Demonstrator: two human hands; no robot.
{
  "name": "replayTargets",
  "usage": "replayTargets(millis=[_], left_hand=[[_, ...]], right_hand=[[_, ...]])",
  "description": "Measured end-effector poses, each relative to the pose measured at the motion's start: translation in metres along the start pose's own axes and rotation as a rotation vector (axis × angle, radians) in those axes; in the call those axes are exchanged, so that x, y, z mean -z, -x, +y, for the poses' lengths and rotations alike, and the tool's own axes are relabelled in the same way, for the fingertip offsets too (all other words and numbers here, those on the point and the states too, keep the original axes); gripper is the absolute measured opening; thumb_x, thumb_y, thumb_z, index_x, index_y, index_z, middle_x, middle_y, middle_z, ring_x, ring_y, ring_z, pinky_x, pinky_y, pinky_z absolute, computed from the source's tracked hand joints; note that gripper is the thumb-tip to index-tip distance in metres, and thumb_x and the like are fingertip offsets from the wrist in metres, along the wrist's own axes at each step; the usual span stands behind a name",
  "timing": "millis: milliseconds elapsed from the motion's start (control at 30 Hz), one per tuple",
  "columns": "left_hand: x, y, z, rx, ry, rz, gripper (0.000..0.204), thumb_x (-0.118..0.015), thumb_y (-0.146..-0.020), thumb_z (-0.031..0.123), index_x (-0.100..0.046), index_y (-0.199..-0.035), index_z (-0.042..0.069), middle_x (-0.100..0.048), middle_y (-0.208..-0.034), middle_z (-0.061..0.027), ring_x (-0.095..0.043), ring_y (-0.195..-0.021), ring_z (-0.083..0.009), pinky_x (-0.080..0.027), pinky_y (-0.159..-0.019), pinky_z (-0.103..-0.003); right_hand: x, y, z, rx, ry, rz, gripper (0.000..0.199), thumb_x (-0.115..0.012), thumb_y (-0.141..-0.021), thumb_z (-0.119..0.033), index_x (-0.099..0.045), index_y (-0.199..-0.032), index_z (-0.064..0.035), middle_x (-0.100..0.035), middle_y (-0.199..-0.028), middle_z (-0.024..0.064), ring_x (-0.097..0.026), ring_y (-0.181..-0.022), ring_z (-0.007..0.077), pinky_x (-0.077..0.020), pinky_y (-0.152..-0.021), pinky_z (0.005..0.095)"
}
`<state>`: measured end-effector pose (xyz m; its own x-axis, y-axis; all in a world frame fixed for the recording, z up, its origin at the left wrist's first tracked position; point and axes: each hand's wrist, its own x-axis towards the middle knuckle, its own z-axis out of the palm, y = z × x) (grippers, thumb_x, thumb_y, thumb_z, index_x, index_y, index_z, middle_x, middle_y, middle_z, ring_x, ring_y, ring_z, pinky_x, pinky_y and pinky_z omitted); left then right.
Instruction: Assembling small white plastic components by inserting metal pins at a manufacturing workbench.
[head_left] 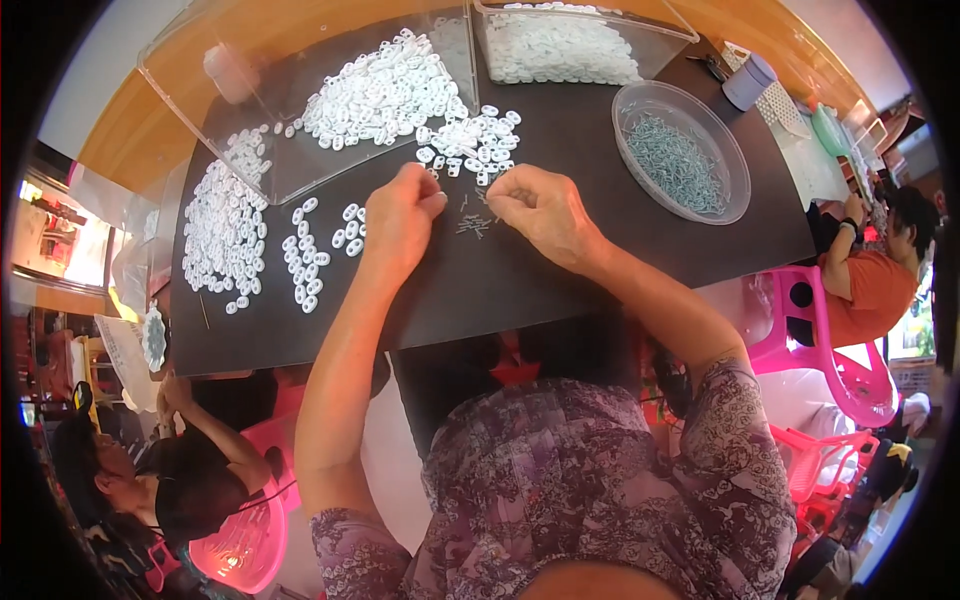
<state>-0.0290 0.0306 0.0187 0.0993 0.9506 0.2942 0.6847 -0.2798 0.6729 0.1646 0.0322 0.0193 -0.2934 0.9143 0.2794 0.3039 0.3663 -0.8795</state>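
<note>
The left hand (402,215) and right hand (540,208) face each other at the upper centre of the frame, wrists raised over a dark, smooth tabletop (540,285). The left hand's fingers curl inward against the thumb; the right hand's thumb and forefinger come together in a pinch. Whether either grips anything is hidden by the fingers.

A small heap of white oval plastic pieces (470,140) lies just above the hands, and a loose scatter of thin dark metal screws (473,225) lies between them, probably kept so close to spare long reaches. The larger supplies sit farther out: a clear rectangular plastic bin (365,160) at upper left seems turned mouth-forward, perhaps so its white pieces can be drawn out easily, while a round clear plastic tub (741,165) at upper right likely keeps its many screws from rolling away.

The ovals look glossy and rounded, many with two dark holes. A broad pile (225,235) of them spreads at left, beside a looser column (305,255) of similar ovals. The tub's grey-green contents form a spiky, tangled mass against its smooth wall.
</note>
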Motion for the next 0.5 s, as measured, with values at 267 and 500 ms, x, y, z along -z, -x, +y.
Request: replayTargets(millis=[267, 500], left_hand=[[0.009, 0.055, 0.032, 0.321, 0.951, 0.086, 0.009, -0.066, -0.077, -0.004, -0.058, -0.079, -0.001, -0.060, -0.072, -0.0069, -0.056, -0.060, -0.0113, -0.045, -0.051, -0.022], [-0.004, 0.067, 0.025, 0.317, 0.965, 0.215, 0.007, -0.063, -0.079, -0.006, -0.061, -0.085, -0.002, -0.061, -0.076, -0.0065, -0.057, -0.063, -0.0120, -0.048, -0.055, -0.023]], right_hand=[[-0.008, 0.021, -0.027, -0.184, -0.235, -0.150, 0.011, -0.062, -0.083, -0.008, -0.062, -0.090, 0.0007, -0.062, -0.082, 0.0009, -0.055, -0.074, 0.0050, -0.0454, -0.065, 0.0212], [-0.027, 0.022, -0.025, -0.113, -0.204, -0.064, 0.009, -0.062, -0.081, -0.007, -0.062, -0.084, 0.0013, -0.060, -0.072, 0.0047, -0.054, -0.066, 0.0091, -0.0442, -0.059, 0.0250]])
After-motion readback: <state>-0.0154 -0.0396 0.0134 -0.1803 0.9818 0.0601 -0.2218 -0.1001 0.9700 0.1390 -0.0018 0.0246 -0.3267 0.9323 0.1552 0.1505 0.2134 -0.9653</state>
